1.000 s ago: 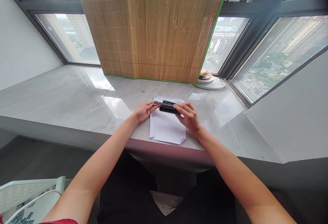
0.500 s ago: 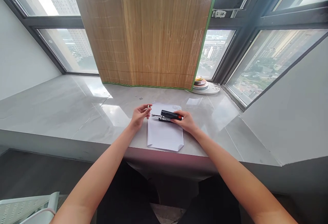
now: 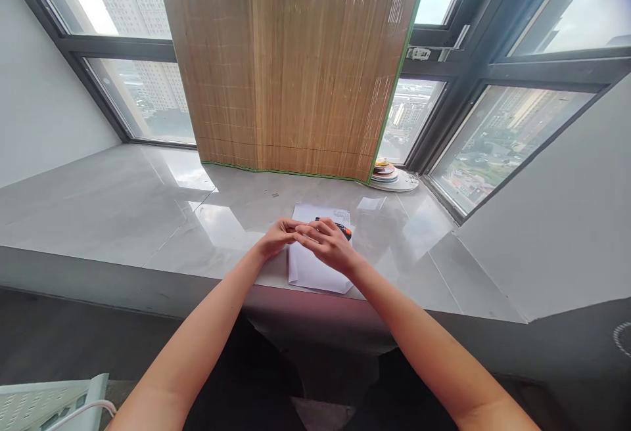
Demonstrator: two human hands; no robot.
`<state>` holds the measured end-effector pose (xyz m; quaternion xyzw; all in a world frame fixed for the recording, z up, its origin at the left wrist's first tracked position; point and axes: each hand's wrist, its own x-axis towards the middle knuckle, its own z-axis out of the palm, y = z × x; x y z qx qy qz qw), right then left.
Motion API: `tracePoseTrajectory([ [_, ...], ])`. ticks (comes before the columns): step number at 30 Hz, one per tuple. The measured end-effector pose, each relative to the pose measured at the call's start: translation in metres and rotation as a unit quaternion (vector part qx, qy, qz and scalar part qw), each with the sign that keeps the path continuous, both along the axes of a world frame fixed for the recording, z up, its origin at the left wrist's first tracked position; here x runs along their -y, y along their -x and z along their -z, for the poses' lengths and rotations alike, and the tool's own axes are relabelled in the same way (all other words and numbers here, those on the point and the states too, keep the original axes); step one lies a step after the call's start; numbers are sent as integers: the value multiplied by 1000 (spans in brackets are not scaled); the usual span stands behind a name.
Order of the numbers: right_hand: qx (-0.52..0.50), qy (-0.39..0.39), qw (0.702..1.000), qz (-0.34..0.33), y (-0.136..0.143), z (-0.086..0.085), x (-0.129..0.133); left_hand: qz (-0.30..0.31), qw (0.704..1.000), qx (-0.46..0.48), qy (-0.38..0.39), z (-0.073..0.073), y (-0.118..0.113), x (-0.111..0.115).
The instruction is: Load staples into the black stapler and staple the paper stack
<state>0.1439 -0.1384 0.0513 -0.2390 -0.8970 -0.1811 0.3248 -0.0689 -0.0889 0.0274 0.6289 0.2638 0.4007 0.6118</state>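
We had both hands together above the white paper (image 3: 318, 268), near the middle of the pale ledge (image 3: 118, 214). The left hand (image 3: 278, 236) came in from the left with its fingers bent inward, and the right hand (image 3: 327, 244) met it from the right, palm down, its fingers reaching across. Their fingertips met or nearly so; we could not tell whether either hand pinched something, since the right fingers hid the space between. That meeting of fingertips suggested to us fine finger work rather than a full grip.

The black stapler (image 3: 342, 228) was just beyond the right hand, over the far part of the paper and partly covered by the fingers. It seemed to rest on the paper, probably so that it stayed within reach while both hands were occupied, though we could not see all of its underside. The right hand did not look wrapped around it. Its long axis ran mostly from left to right, slanting so that the right end sat nearer to us. The end with the orange patch (image 3: 348, 233) pointed right; the other pointed left and slightly far.

The paper reached close to the ledge's near edge, presumably for easy access, while the stacked plates (image 3: 386, 173) stood well apart at the far right.
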Motion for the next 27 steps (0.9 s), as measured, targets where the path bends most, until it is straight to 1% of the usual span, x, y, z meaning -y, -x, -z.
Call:
tracePoseTrajectory([
  [2, 3, -14, 1000, -10, 4, -2, -1, 13, 1000, 4, 1, 0, 1, 1],
  [4, -12, -12, 1000, -14, 4, -3, 0, 29, 1000, 7, -6, -1, 1, 2],
  [7, -35, 13, 999, -21, 2, -5, 5, 60, 998, 3, -7, -1, 1, 2],
  [9, -67, 35, 997, -18, -7, -7, 7, 69, 997, 14, 7, -2, 0, 2],
  [11, -137, 54, 989, 15, -28, -9, 1, 72, 996, 39, 19, -4, 1, 1],
  [12, -183, 62, 980, 47, -44, -9, -7, 74, 996, 48, 22, -4, 1, 0],
  [14, -268, 77, 950, 140, -85, -9, -30, 81, 995, 48, 24, -6, 2, -1],
  [15, -294, 89, 932, 193, -108, -7, -45, 84, 995, 41, 24, -6, 2, -2],
  [17, -314, 137, 893, 292, -151, 1, -76, 85, 996, 30, 25, -6, 1, -3],
  [18, -309, 170, 877, 327, -169, 6, -89, 81, 996, 28, 26, -5, 1, -3],
  [19, -303, 195, 862, 357, -184, 13, -101, 77, 996, 27, 28, -5, 1, -3],
  [21, -285, 234, 839, 400, -201, 27, -119, 70, 997, 22, 31, -4, 1, -3],
  [22, -271, 249, 836, 407, -205, 35, -124, 69, 997, 19, 33, -4, 1, -4],
  [24, -239, 271, 843, 398, -207, 49, -131, 63, 997, 18, 35, -4, 2, -4],
  [27, -212, 280, 858, 375, -205, 62, -134, 45, 998, 19, 30, -3, 3, -6],
])
